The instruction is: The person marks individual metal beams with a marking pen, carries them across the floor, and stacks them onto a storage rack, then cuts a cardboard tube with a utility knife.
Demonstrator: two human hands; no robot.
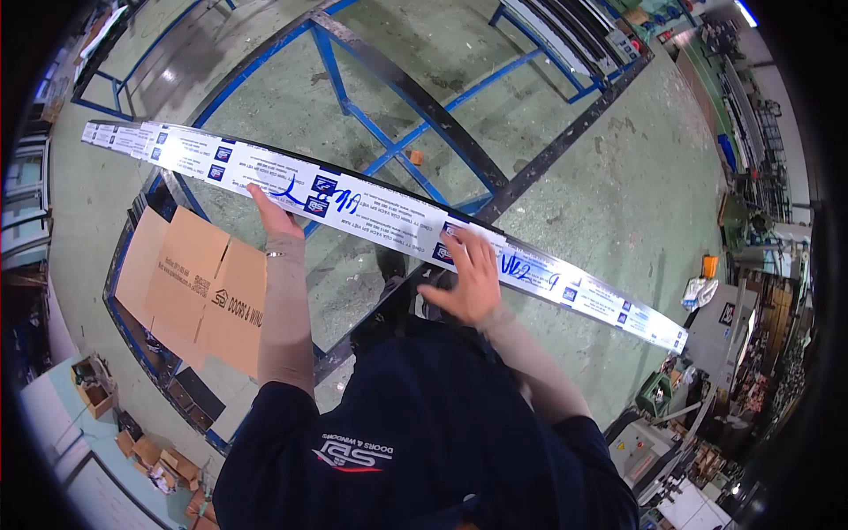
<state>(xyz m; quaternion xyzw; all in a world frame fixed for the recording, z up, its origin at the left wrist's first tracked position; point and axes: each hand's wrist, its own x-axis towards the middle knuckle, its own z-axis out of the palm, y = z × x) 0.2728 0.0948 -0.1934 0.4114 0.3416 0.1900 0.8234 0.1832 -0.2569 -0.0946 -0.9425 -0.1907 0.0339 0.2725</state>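
Observation:
A long profile (380, 218) wrapped in white printed film, with blue handwriting on it, stretches across the view from upper left to lower right. My left hand (274, 214) grips its lower edge left of the middle, the fingers partly hidden behind it. Right of the middle, my right hand (468, 278) lies with spread fingers against the film, the fingertips on its face and the thumb apart below. The profile is above a blue and black metal frame (424, 97).
A flattened cardboard box (199, 287) lies at the left on a blue frame. More profiles (574, 35) rest on a rack at the top right. A grey machine (640, 446) stands at the lower right. Small cartons (159, 459) are at the lower left.

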